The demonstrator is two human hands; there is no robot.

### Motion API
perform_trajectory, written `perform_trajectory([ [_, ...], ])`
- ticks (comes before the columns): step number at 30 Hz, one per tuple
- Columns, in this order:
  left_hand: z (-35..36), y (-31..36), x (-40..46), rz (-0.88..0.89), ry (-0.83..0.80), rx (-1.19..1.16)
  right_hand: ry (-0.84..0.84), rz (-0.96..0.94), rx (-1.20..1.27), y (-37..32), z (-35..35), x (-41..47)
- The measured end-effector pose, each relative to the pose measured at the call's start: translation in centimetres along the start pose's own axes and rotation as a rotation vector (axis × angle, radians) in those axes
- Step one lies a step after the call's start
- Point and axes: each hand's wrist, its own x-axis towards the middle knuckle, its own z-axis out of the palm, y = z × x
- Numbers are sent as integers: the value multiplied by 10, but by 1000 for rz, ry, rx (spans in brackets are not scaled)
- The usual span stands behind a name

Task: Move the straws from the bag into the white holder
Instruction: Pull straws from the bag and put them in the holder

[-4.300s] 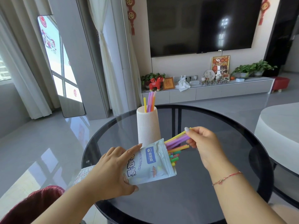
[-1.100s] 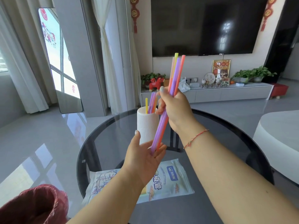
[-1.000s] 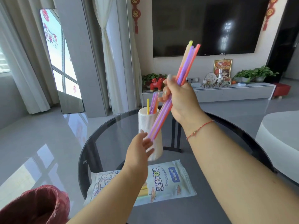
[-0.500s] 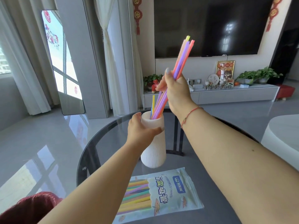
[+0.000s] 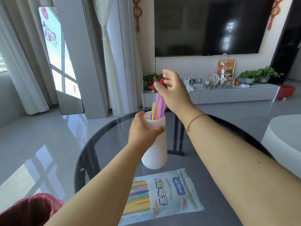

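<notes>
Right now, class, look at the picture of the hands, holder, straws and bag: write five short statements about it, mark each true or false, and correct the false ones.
1. The left hand grips the holder near its rim. True.
2. The bag lies on the table in front of the holder. True.
3. The right hand grips a bundle of straws. False: its fingers are loose above the straws, which stand in the holder.
4. The bag is empty. False: coloured straws show through it.
5. The holder lies on its side. False: it stands upright.
</notes>
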Motion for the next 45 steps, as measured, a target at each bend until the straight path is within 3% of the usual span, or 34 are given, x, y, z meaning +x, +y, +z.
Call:
perform_trajectory([
  [3,0,0,-1,18,10,23,-220,0,-183,1,-1,-10],
  [6,-1,0,-1,26,1,68,-259,-17,-214,2,-3,-16],
  [17,-15,3,-19,19,27,126,98,-15,-74,-4,-22,-49],
  [21,-20,2,-48,164,103,264,133,178,14,14,-28,-81],
  [23,-23,-5,-63,243,29,359,142,322,-6,32,-29,-100],
  [28,-32,-33,-94,201,-577,670,39,684,-202,54,-42,-156],
  [30,-33,-44,-102,175,-689,771,-8,798,-232,65,-44,-176],
  [36,-28,-70,-106,168,-755,818,20,955,83,77,-38,-200],
  [39,-29,-74,-102,215,-724,798,83,945,219,70,-43,-195],
  [42,-33,-74,-98,272,-659,773,118,883,221,67,-47,-193],
  [45,-40,-66,-95,343,-618,834,265,856,176,73,-54,-192],
])
